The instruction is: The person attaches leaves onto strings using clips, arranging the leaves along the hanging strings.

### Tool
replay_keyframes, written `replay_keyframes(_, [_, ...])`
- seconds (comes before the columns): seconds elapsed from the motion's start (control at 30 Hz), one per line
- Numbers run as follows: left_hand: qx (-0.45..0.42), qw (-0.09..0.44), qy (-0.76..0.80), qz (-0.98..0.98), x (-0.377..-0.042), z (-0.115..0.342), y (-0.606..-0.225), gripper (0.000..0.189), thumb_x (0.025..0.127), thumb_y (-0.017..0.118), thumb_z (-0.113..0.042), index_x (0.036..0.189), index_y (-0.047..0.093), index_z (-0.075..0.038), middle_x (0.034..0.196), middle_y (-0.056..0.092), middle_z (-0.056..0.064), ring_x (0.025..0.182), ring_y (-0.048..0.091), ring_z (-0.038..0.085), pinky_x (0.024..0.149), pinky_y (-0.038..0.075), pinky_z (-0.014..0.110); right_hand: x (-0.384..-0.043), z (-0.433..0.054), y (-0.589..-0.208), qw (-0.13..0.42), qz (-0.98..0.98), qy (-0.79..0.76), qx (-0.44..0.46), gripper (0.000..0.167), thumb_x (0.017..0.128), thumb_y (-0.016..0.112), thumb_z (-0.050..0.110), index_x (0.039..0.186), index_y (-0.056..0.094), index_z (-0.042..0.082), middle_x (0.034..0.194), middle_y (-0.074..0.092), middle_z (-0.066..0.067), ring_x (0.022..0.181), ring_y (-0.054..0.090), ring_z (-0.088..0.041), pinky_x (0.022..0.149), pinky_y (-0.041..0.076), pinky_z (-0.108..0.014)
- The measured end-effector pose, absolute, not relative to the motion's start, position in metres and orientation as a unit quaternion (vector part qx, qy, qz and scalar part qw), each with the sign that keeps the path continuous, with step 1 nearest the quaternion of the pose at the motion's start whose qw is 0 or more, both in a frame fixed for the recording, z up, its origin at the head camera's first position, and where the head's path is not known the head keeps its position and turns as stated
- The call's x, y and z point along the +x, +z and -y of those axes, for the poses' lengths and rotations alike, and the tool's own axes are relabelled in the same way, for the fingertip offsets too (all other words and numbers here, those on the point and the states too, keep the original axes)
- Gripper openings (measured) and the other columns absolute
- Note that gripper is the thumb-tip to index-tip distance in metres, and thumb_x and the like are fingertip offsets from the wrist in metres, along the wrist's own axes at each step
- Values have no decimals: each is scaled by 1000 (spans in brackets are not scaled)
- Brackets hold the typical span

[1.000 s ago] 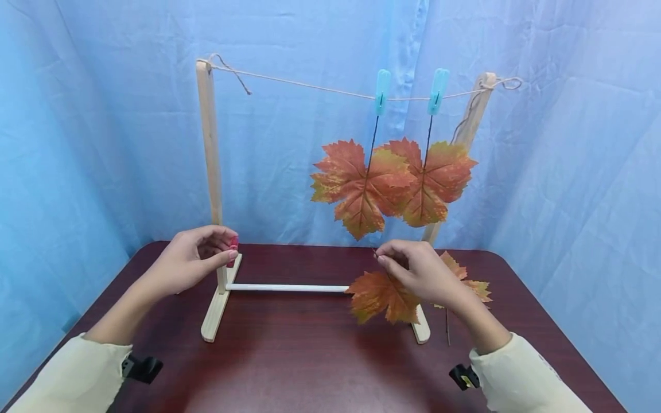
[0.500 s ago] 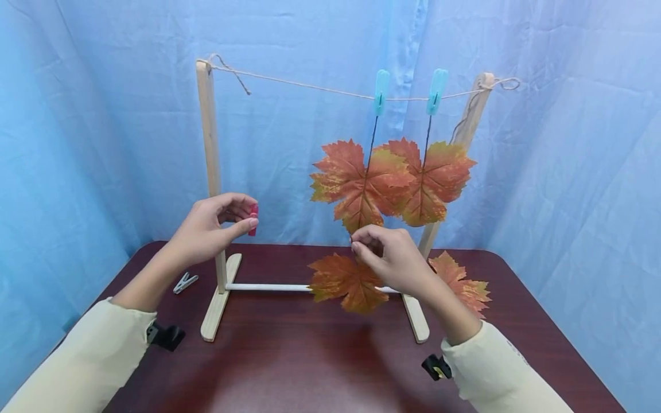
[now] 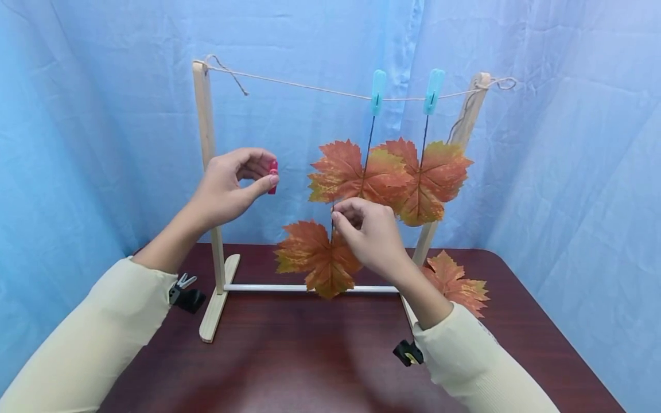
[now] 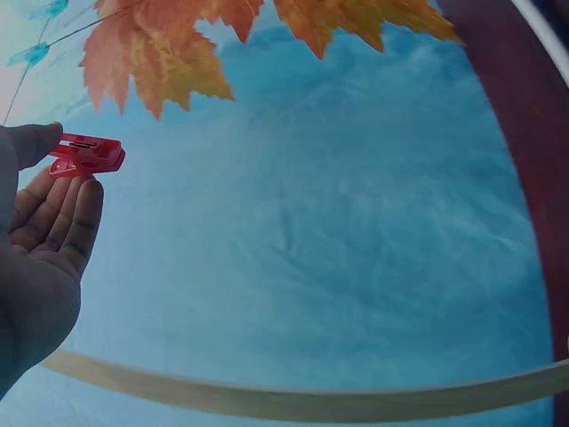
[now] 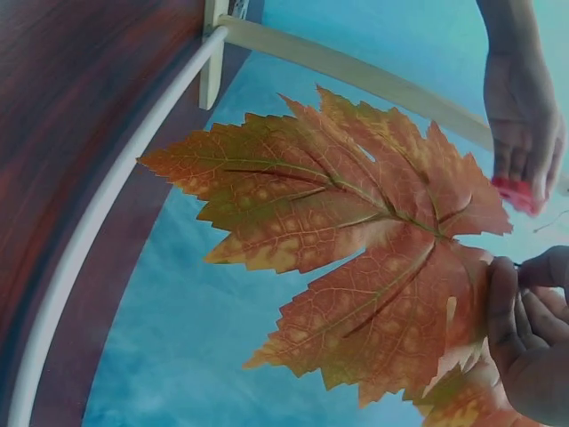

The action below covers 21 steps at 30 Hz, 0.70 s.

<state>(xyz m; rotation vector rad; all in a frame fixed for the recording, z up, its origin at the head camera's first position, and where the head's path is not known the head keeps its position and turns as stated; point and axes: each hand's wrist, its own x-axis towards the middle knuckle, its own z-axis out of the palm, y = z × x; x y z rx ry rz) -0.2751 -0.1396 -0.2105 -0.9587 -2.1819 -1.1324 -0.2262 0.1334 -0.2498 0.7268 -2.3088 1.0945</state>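
Observation:
My left hand (image 3: pixel 234 184) pinches a red clothespin (image 3: pixel 273 176) between thumb and fingers, left of the leaves and below the string. In the left wrist view the red clothespin (image 4: pixel 87 156) shows clearly at the fingertips. My right hand (image 3: pixel 369 232) pinches the dark stem of an orange artificial leaf (image 3: pixel 321 258), which hangs below the fingers. That leaf (image 5: pixel 356 213) fills much of the right wrist view. Two more leaves (image 3: pixel 343 172) (image 3: pixel 439 180) hang from the string (image 3: pixel 310 87) by blue clothespins (image 3: pixel 378 92) (image 3: pixel 434 92). The right hand overlaps the lower edge of the nearer one.
A wooden frame with a left post (image 3: pixel 205 120), a right post (image 3: pixel 469 117) and a white crossbar (image 3: pixel 273 288) stands on the dark red table (image 3: pixel 289 355). Another leaf (image 3: pixel 457 282) lies at the right. A pale clothespin (image 3: pixel 186 281) shows beside the left sleeve.
Both hands have risen. The left hand has carried the red clothespin up and right; the right hand has brought its leaf up and left, away from the leaf on the table.

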Motion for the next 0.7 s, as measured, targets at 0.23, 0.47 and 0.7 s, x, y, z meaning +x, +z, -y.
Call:
replay_keyframes(0.23, [-374,275,-402,789,-279,126,-184,31,98,71,-11,125,65,2,107,69,11,97,67,17,88,54,21,-230,-122,-235,235,839,428,240,14,102,64,13,104,73,2,79,72,-4,65,68,-14,60,56,-33])
replay_keyframes(0.47, [-399,299,-394,772,-281,113,-157,30,97,71,-10,123,66,4,106,69,11,95,67,14,88,54,23,-234,-112,-217,248,835,442,213,16,101,63,12,105,73,0,79,73,-6,63,70,-15,54,56,-32])
replay_keyframes(0.7, [-422,311,-388,758,-279,99,-133,29,97,71,-10,123,66,4,105,70,11,93,67,13,88,55,24,-237,-105,-203,255,834,448,199,16,101,63,13,103,72,0,78,72,-6,60,68,-15,52,55,-33])
